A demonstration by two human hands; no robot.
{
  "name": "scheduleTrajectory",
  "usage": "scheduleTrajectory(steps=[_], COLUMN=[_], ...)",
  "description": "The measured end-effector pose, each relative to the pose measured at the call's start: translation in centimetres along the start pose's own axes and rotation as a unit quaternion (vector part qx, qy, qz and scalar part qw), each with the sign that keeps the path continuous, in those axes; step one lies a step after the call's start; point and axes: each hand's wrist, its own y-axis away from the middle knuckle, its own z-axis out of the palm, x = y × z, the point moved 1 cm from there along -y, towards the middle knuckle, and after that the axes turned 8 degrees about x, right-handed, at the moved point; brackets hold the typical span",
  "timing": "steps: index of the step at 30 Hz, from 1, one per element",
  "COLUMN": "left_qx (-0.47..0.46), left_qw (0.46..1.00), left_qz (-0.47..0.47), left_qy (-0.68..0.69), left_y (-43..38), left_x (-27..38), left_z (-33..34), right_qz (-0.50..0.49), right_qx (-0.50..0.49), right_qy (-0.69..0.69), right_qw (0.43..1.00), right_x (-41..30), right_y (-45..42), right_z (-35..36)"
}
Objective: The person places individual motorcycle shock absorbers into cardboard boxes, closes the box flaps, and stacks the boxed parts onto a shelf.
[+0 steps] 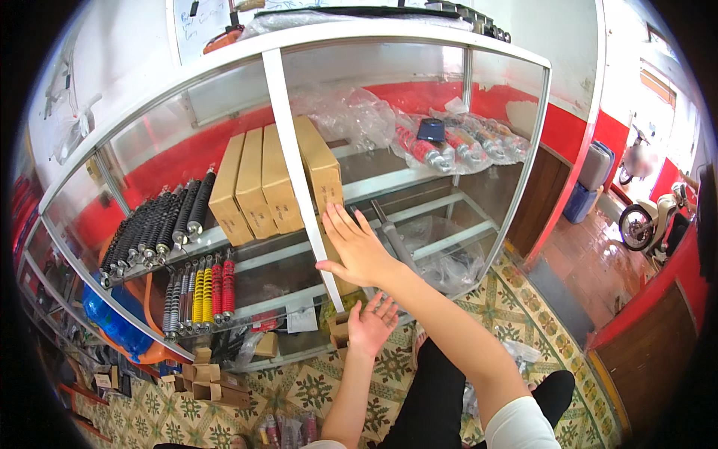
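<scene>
My right hand [356, 244] reaches forward, flat with its fingers extended, over the white upright [287, 134] of a display cabinet, near the lower end of a cardboard box [321, 163]; whether it touches either I cannot tell. Lower down, my left hand [373, 328] is palm up with spread fingers and holds nothing. Left of the upright, more long cardboard boxes [227, 193] stand side by side on the shelf, beside a row of black shock absorbers [168, 219]. Plastic-wrapped shock absorbers with red springs [418, 149] lie on the right, a dark blue phone-like object [431, 129] on them.
Yellow and red shock absorbers [208, 292] line the lower shelf. Opened cardboard boxes [216, 384] and plastic-wrapped parts [289, 431] sit on the tiled floor [314, 390]. A doorway at right shows a motorbike [653, 221] and a grey container [595, 165].
</scene>
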Motion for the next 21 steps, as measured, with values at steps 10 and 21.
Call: scheduleTrajectory(steps=[10,21], left_qx=[0.361,0.272], left_qw=[0.928,0.382], left_qz=[0.0,0.288], left_qy=[-0.09,-0.835], left_y=[6.5,1.0], left_x=[-6.0,-2.1], left_z=[-20.8,-18.6], right_qz=[0.214,0.347], right_qx=[-0.305,-0.136], right_qy=[-0.083,-0.049], right_qw=[0.924,0.927], right_x=[2.4,-3.9], right_y=[29.6,40.2], right_z=[-2.8,-9.6])
